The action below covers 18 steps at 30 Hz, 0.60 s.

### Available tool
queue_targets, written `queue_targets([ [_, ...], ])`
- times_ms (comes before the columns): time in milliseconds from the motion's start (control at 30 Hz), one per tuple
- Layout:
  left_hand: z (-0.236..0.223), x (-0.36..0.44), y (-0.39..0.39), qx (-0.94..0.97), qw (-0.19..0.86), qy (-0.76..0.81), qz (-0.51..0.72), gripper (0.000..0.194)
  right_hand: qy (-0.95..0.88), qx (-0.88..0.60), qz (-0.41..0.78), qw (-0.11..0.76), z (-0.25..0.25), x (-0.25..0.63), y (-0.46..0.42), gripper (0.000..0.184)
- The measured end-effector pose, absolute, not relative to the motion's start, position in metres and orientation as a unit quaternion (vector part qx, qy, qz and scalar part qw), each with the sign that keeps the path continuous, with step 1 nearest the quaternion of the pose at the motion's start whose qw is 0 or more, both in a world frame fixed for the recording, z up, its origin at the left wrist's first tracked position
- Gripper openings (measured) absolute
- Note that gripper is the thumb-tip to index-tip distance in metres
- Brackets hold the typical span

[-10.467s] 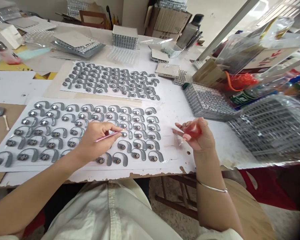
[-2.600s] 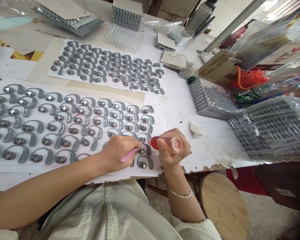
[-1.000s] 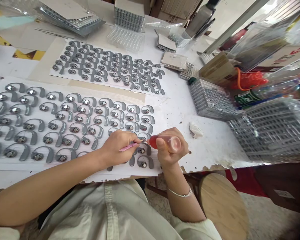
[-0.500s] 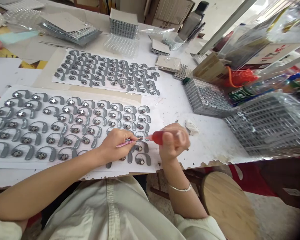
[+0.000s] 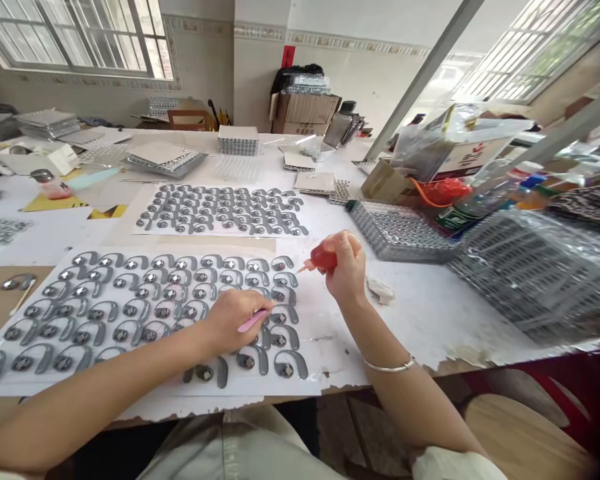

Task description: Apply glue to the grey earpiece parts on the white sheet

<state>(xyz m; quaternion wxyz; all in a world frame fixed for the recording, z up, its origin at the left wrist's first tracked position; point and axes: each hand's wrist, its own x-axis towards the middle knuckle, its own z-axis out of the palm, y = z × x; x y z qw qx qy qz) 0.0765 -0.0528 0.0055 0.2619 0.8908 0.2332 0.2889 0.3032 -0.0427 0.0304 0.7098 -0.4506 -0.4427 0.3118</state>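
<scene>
My left hand (image 5: 233, 321) is closed on a slim pink tool (image 5: 253, 321), perhaps tweezers, over the right part of a white sheet (image 5: 313, 340). Rows of grey hook-shaped earphone pieces (image 5: 291, 363), each with a round metallic part, cover that sheet. The tool's tip is close to a piece in the right-hand column. My right hand (image 5: 349, 270) grips a red squeeze bottle (image 5: 324, 256), its thin nozzle pointing left, raised near the upper right pieces. My left forearm hides some of the lower rows.
A second sheet of earphone pieces (image 5: 225, 212) lies behind. To the right are a crumpled tissue (image 5: 381, 291), a clear tray stack (image 5: 400, 233) and a wrapped pile (image 5: 520, 273). At left, one piece and a cotton swab (image 5: 23, 298) rest on cardboard.
The camera view has tipped up, showing the wall and windows. My right hand has drawn the red bottle up and away from the left hand; the bottle's nozzle and the pink tool's tip are farther apart.
</scene>
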Motion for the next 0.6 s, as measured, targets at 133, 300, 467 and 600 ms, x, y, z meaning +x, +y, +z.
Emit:
queue_targets([
  [133, -0.001, 0.079, -0.041, 0.911, 0.204, 0.214, 0.287, 0.02, -0.393, -0.457, 0.331, 0.726, 0.015, 0.305, -0.046, 0.047],
  [300, -0.001, 0.081, -0.033, 0.901, 0.21, 0.232, 0.299, 0.018, -0.315, -0.488, 0.557, 0.593, 0.018, 0.335, -0.047, 0.048],
  [467, 0.009, 0.089, -0.019, 0.871, 0.266, 0.267, 0.314, 0.012, -0.331, -0.464, 0.636, 0.52, 0.019, 0.353, -0.045, 0.045],
  [600, 0.029, 0.1, -0.008, 0.846, 0.295, 0.336, 0.291, 0.027, -0.307, -0.436, 0.66, 0.529, 0.014, 0.359, -0.042, 0.047],
])
